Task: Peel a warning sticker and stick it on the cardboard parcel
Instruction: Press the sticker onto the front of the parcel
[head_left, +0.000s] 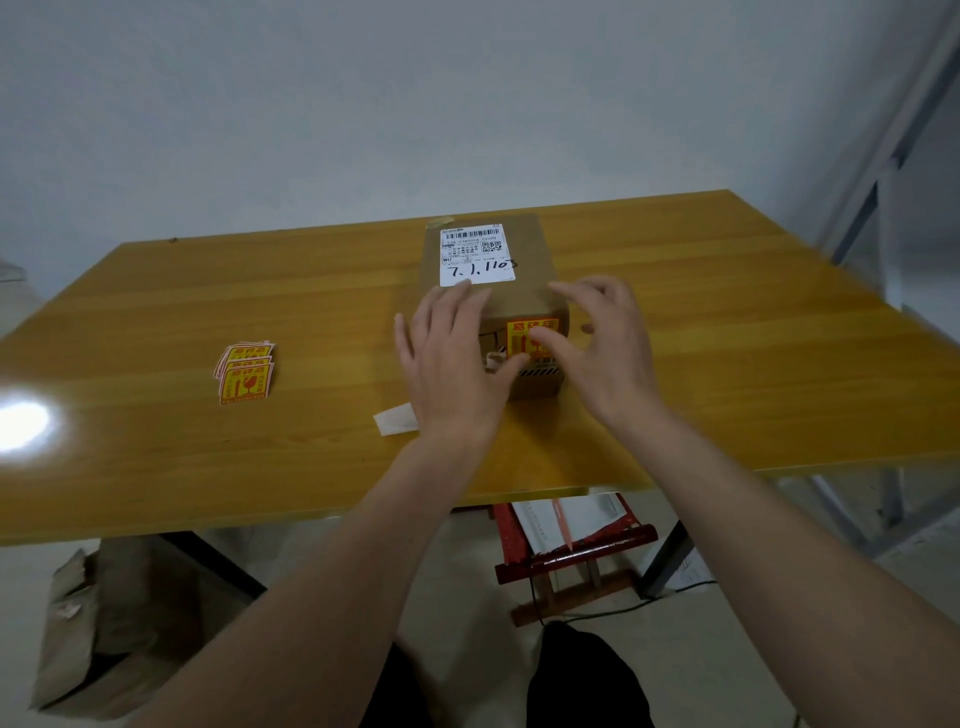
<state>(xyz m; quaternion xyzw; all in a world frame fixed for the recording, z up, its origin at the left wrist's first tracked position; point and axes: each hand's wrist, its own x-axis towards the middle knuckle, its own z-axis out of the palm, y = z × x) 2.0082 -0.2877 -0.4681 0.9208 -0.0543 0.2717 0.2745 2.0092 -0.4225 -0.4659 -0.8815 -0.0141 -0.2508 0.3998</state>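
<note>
A brown cardboard parcel (524, 291) with a white shipping label (475, 254) on top stands on the yellow wooden table (727, 364). A red and yellow warning sticker (535, 332) is on the parcel's near face. My left hand (457, 364) lies with fingers spread over the parcel's near left corner. My right hand (597, 343) has its fingers apart, the thumb touching the sticker. Neither hand holds anything. A white backing paper (396, 420) lies on the table just left of my left wrist.
A small pile of warning stickers (245, 371) lies at the table's left. Under the table stand a red wooden stool (571, 551) with papers and a crumpled brown bag (104, 623). A grey metal frame (883, 182) rises at the right.
</note>
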